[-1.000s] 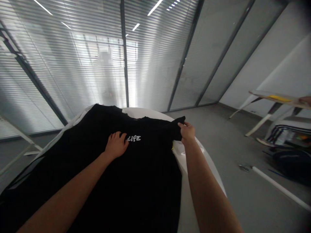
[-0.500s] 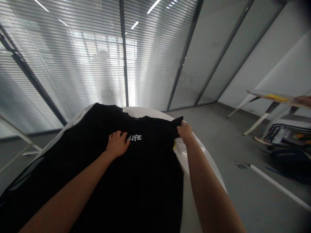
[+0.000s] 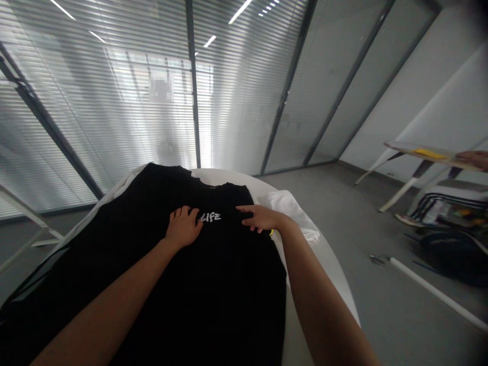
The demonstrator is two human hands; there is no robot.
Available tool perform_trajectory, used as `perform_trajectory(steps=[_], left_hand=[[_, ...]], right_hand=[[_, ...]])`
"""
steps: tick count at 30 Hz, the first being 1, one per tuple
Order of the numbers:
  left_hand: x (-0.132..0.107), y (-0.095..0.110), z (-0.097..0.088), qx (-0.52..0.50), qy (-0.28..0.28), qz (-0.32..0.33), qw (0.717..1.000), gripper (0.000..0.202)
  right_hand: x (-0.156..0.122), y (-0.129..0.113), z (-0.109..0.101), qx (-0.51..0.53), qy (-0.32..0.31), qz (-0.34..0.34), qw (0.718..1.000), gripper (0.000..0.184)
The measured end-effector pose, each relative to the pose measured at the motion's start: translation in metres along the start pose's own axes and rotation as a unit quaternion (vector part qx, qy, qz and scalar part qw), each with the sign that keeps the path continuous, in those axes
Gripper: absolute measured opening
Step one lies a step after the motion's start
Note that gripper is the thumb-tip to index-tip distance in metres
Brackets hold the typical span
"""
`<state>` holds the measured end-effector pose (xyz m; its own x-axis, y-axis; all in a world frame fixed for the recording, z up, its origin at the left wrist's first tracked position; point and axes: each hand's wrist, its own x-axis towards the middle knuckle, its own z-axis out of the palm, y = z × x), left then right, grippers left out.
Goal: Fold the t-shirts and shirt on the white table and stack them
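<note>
Black shirt [image 3: 213,290] lies under the spread left hand [image 3: 185,226]; right hand's [image 3: 261,218] grip is unclear.

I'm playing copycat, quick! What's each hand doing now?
Left hand: open, resting on the black shirt.
Right hand: at the shirt; whether it grips cloth can't be told.

The black shirt [image 3: 229,295] is matt, soft-looking cloth; the white table [image 3: 224,177] beneath looks smooth with a faint sheen; the glass partition [image 3: 328,61] is glossy before slatted blinds [image 3: 232,112]; the grey floor [image 3: 331,195] appears smooth, rather dull
</note>
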<state>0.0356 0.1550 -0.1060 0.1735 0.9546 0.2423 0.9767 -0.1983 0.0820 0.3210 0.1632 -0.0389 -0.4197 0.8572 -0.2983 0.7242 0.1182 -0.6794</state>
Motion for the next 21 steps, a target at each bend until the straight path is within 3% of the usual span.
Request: perform_trajectory(steps=[4, 9, 13, 21], left_hand=[[0.0, 0.0, -0.001, -0.003, 0.001, 0.005, 1.0, 0.045], [0.0, 0.001, -0.003, 0.003, -0.003, 0.001, 1.0, 0.045], [0.0, 0.002, -0.003, 0.009, -0.009, -0.003, 1.0, 0.045], [0.001, 0.002, -0.005, 0.0, -0.011, -0.005, 1.0, 0.044]], right_hand=[[0.007, 0.001, 0.002, -0.11, 0.087, -0.031, 0.99, 0.056], [0.014, 0.005, 0.012, -0.252, 0.046, 0.043, 0.966, 0.057], [0.019, 0.004, 0.022, -0.264, 0.054, 0.108, 0.957, 0.062], [0.021, -0.002, 0.031, -0.212, 0.069, 0.11, 0.968, 0.065]])
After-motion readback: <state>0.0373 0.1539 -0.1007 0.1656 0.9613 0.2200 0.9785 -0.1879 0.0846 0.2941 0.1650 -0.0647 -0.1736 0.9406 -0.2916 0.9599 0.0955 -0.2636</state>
